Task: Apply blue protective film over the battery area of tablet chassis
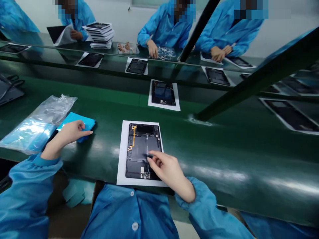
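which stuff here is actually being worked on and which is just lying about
In use: right hand on the open tablet on its white sheet; left hand on the blue film.
Lying about: plastic bag, next tablet, tray stack.

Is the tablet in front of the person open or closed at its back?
Open: the tablet lies on a white sheet, inner parts and orange cable exposed.

Glossy green workbench, pale wall
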The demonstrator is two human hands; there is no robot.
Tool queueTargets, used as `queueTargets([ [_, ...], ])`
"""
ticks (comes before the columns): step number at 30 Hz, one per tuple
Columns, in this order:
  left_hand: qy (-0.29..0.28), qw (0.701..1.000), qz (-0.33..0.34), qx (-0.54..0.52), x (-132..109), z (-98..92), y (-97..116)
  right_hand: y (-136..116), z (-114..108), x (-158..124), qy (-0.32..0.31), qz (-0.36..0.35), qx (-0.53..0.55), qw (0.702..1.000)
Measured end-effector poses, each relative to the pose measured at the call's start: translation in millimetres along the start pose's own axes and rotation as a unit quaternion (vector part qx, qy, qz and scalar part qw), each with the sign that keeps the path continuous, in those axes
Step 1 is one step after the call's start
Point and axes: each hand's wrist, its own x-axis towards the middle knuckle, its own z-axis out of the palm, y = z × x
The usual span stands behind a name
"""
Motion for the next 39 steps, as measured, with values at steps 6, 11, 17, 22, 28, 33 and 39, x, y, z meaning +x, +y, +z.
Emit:
queueTargets([
  [6, -0.099, 0.992, 0.020, -0.078, 6.3, -7.6, -11.7, -25.3, 17.6, 6.5, -0.015, -0.032, 0.031, 0.999],
  [11, -0.105, 0.988, 0.017, -0.113, 0.1, -14.1, -11.6, -45.1, 36.5, 6.7, -0.039, -0.046, 0.067, 0.996],
  [17, -0.092, 0.983, -0.004, -0.158, -9.9, -13.2, -6.8, -62.4, 59.4, 11.3, -0.071, -0.060, 0.093, 0.991],
  [22, -0.099, 0.972, -0.003, -0.212, -9.4, -13.5, -8.7, -68.4, 72.3, 14.7, -0.090, -0.066, 0.090, 0.990],
  [28, 0.064, 0.978, 0.012, -0.199, -37.6, -18.2, 7.1, -79.3, 87.3, 18.4, -0.094, -0.058, 0.107, 0.988],
  [33, 0.216, 0.958, 0.069, -0.176, -88.4, -17.9, 40.6, -106.8, 109.1, 36.2, -0.086, -0.047, 0.167, 0.981],
  [39, 0.068, 0.943, 0.190, -0.266, -127.7, -5.9, 60.0, -119.9, 122.4, 43.9, -0.043, -0.028, 0.261, 0.964],
])
